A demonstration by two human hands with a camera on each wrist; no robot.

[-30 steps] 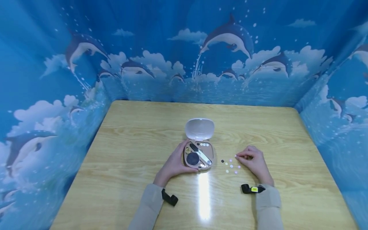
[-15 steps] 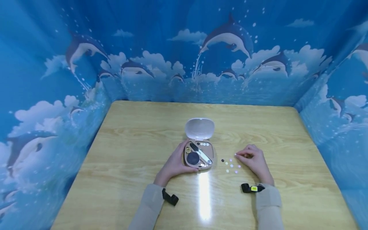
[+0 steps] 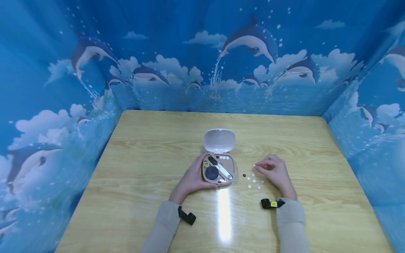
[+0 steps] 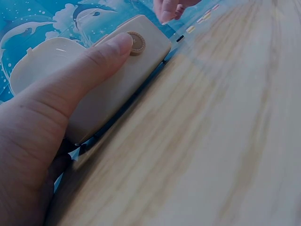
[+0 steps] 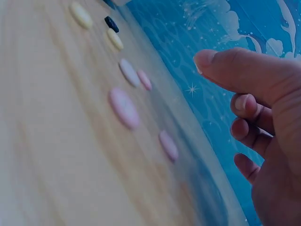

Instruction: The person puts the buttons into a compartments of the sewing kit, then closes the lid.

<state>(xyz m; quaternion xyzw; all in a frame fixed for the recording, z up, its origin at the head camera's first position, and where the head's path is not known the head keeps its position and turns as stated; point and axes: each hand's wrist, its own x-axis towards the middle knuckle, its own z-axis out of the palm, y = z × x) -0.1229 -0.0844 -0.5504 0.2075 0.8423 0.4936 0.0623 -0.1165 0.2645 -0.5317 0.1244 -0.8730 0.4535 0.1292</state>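
Observation:
A small beige case [image 3: 228,166] with its clear lid [image 3: 219,141] raised stands mid-table. My left hand [image 3: 191,179] grips it from the left; the left wrist view shows the thumb by a round ridged catch [image 4: 137,43]. Inside lie a black-and-white tool [image 3: 221,168], a dark disc [image 3: 212,173], a gold ring-like piece [image 3: 206,164] and several small buttons [image 3: 224,157]. My right hand [image 3: 276,175] is raised right of the case, thumb and forefinger pinching a tiny pale button [image 3: 254,165]. In the right wrist view, the fingers hide this button.
Several loose buttons lie on the wooden table [image 3: 142,158] between case and right hand, among them a black one [image 3: 244,175] and a pink one [image 5: 124,108]. A blue dolphin-printed curtain [image 3: 177,91] borders the table behind and at both sides.
My right hand has shifted slightly left and away from me, carrying the pinched button nearer the case. My left hand keeps its grip on the case.

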